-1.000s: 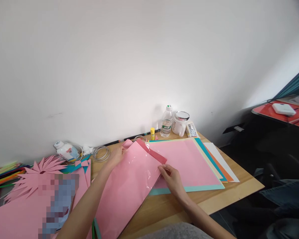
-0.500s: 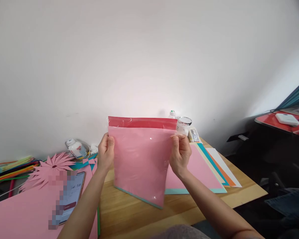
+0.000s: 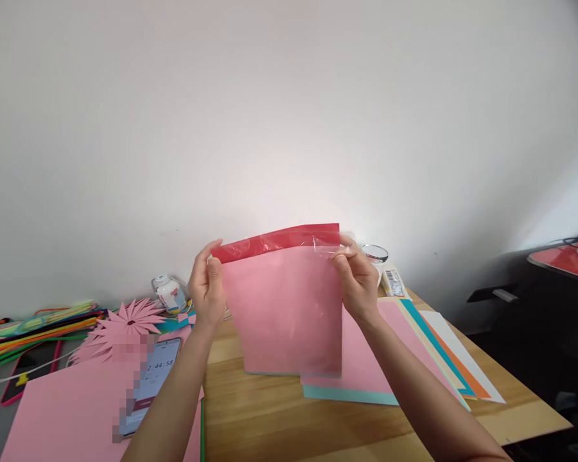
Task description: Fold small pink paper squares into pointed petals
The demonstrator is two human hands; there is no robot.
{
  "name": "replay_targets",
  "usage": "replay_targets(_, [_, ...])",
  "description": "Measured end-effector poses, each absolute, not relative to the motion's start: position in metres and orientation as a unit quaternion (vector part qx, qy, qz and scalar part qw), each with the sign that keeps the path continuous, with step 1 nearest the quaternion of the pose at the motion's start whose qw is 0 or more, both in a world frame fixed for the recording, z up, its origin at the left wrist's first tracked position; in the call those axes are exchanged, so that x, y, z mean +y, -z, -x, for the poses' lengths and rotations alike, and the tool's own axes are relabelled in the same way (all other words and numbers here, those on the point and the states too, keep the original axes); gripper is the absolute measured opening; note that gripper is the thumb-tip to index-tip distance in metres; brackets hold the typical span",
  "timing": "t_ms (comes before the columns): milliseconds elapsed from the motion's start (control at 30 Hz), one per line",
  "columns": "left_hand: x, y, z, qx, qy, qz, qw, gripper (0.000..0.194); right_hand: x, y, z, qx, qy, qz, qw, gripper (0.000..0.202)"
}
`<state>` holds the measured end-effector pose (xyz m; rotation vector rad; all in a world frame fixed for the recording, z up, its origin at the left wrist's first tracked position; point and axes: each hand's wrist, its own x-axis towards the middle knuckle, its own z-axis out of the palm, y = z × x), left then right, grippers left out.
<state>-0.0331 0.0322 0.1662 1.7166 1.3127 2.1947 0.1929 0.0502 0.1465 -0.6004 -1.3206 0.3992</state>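
From the head view, we see the left hand [image 3: 208, 292] and right hand [image 3: 359, 285] pinching opposite upper edges of the pink packet [image 3: 284, 314], upright over the table [image 3: 250, 410]; whether its lower edge touches down, we cannot tell. We judge uneven pulling could crease or tear its loose clear film [image 3: 315, 240], and a slackened thumb could drop it onto the paper stack [image 3: 399, 322]

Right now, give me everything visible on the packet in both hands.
The packet looks like clear glossy plastic around pink paper, with a red band along the top and clear film at the upper right. It is held roughly upright, facing the camera. The left hand grips its upper left edge; the right hand pinches its upper right. Contact with the table is unclear.
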Motion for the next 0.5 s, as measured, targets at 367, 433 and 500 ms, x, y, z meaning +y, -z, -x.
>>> replay_targets(367, [0.019,-0.198,0.027,0.297,-0.751,-0.561,0.181,0.028,0.064,-0.137,-0.201,-0.564,-0.256,0.275,0.735,0.022])
replay_targets(433, [0.016,-0.201,0.030,0.288,-0.751,-0.556,0.209,0.027,0.064,-0.139,-0.198,-0.562,-0.277,0.268,0.732,0.022])
replay_targets(500, [0.014,-0.206,0.032,0.272,-0.757,-0.557,0.206,0.026,0.063,-0.143,-0.195,-0.559,-0.278,0.253,0.739,0.022])
